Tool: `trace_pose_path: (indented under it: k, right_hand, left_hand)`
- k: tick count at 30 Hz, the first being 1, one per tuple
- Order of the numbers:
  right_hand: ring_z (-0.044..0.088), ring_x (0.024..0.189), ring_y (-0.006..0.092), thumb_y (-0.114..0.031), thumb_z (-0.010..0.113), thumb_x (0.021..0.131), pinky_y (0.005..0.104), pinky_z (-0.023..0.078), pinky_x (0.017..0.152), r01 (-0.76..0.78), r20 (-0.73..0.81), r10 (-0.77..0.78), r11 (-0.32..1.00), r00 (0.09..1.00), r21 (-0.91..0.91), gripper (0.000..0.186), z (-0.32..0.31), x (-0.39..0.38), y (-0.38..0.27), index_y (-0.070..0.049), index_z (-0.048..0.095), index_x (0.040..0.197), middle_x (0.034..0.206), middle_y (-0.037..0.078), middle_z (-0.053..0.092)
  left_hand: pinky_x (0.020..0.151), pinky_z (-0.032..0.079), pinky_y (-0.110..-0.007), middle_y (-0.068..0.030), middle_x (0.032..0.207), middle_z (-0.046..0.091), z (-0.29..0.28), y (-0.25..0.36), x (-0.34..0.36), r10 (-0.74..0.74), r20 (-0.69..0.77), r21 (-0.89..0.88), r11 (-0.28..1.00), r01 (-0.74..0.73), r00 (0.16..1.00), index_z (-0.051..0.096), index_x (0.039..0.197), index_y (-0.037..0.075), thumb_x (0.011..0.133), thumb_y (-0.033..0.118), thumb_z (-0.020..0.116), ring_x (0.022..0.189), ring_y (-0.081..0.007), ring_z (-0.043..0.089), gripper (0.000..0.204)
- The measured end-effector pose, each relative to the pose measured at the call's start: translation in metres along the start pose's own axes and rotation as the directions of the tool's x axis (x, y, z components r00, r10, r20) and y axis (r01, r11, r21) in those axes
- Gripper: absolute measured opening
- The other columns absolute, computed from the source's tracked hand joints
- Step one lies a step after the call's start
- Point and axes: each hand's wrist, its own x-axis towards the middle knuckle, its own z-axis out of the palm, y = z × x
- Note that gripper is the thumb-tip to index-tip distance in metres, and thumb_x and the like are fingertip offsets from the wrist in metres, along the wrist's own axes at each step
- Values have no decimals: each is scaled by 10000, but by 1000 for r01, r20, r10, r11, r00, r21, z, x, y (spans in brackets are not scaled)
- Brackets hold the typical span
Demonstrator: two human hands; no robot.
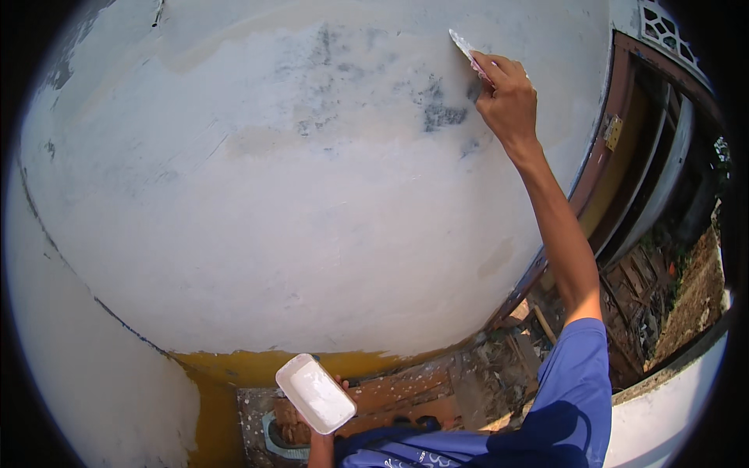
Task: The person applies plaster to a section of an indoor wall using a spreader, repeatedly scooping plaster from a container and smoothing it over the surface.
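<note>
My right hand (509, 100) is raised high against the wall, its fingers closed around a putty knife (462, 45) whose blade carries white paste. The blade points up and to the left, at or close to the wall surface. Low in the picture, my left hand (318, 437) holds a white rectangular tub (316, 394) from beneath, with fingertips showing at its right side. White paste coats the inside of the tub. The wall (335, 210) is pale and smeared with filler, and dark grey patches show left of the knife.
Right of the wall stands a brown door frame (616, 86) with a brass hinge (613, 132). Debris and wood pieces (499, 366) lie on the ground below it. An ochre band (234, 365) runs along the wall's foot. A pale green-grey object (275, 441) sits beside the tub.
</note>
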Motion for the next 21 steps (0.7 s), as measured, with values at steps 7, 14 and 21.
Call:
trace_pose_path:
  k: [7,14,21]
  right_hand:
    - [643,852,273,68,655,728,368,556,661,-138,373,-29,900,928,413,391,-21,-112,-127,-56,672,1098,951,64,697]
    - [612,625,268,-27,676,820,353,503,654,-933,942,-3,138,336,333,214,-61,-242,-288,46,640,1018,756,174,660]
    - [659,729,430,-47,627,843,464,522,683,-739,899,-349,525,264,421,263,-91,-261,-394,57,625,1084,831,254,676]
  left_hand:
    - [982,458,-700,-307,1448,446,19,3,6,105,78,56,992,-109,991,298,1554,119,854,684,569,1290,-509,492,939]
    - [1049,495,-517,-146,1425,543,9,3,16,322,-173,208,936,-285,931,408,1497,96,986,574,416,1250,-343,583,700]
    - [1113,432,-474,-157,1459,507,30,-9,-11,524,-343,321,845,-427,779,402,1489,60,1009,543,378,1316,-327,523,681]
